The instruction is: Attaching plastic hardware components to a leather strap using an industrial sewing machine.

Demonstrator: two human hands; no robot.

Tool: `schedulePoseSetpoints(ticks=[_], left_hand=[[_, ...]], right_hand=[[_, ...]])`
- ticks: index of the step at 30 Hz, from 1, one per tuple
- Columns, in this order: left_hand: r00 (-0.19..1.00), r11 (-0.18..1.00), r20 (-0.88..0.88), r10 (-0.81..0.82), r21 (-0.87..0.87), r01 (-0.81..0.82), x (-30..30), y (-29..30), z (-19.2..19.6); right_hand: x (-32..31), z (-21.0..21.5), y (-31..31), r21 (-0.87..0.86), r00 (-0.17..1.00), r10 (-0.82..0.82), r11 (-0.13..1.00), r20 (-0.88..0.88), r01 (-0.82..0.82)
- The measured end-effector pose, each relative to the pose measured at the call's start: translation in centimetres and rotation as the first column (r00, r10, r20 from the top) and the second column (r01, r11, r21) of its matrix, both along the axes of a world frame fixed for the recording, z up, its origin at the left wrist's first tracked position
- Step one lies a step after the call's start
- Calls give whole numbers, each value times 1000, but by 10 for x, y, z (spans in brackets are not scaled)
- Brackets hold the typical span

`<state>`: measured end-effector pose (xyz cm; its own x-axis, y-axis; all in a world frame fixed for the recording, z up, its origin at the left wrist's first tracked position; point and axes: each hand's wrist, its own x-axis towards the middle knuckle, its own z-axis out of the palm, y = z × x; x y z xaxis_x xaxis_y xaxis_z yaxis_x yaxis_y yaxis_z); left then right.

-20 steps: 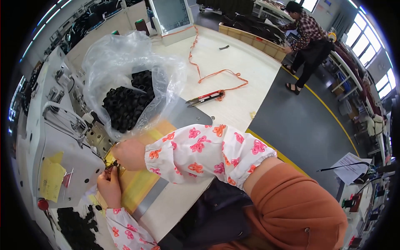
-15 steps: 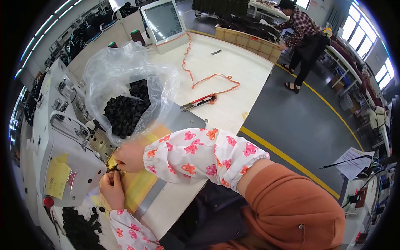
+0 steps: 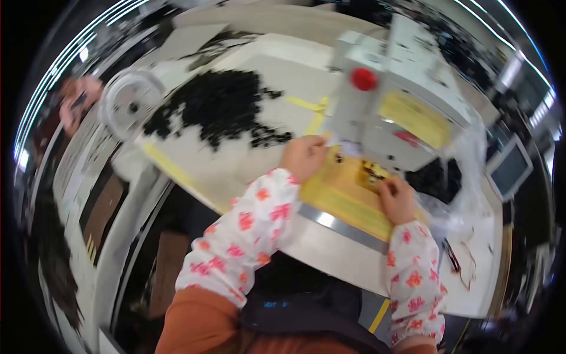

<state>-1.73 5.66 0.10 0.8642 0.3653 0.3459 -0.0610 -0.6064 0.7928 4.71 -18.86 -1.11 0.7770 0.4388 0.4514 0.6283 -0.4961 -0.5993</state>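
Observation:
A white sewing machine (image 3: 413,97) with a red button stands over a yellow-covered work plate (image 3: 348,197). My left hand (image 3: 305,158) is at the left side of this plate; its fingers are bent and blurred, and what they hold does not show. A small black piece (image 3: 339,158) lies just to the right of them. By the brass-coloured clamp (image 3: 374,170) under the machine head, my right hand (image 3: 397,197) has its thumb and fingertips pressed together. Anything in that pinch is too small to make out.
A heap of small black loops (image 3: 218,106) covers the table's left part. At right, a clear plastic bag (image 3: 471,159) holds more black pieces (image 3: 436,180). Red-handled thread snips (image 3: 451,255), orange cord (image 3: 470,259) and a screen (image 3: 510,167) are farther right.
The view has swung left, bringing the black heap into full sight. My hands, together at the clamp before, are now apart: the left has moved leftward and the right stays near the clamp.

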Motion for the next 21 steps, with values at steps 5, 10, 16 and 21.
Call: schedulePoseSetpoints(ticks=[5, 10, 16, 21], left_hand=[[958, 910, 258, 128, 353, -217, -4, 12, -5], [926, 763, 189, 327, 526, -377, -3, 67, -22], [906, 848, 206, 369, 324, -419, -1, 58, 1], [917, 781, 118, 381, 490, -388, -18, 34, 34]], right_hand=[[0, 9, -1, 38, 997, 82, 996, -9, -82], [0, 9, 1, 59, 988, 69, 996, -138, -61], [2, 12, -5, 40, 992, 33, 999, -121, -29], [-5, 17, 3, 7, 996, 41, 999, -81, -41]])
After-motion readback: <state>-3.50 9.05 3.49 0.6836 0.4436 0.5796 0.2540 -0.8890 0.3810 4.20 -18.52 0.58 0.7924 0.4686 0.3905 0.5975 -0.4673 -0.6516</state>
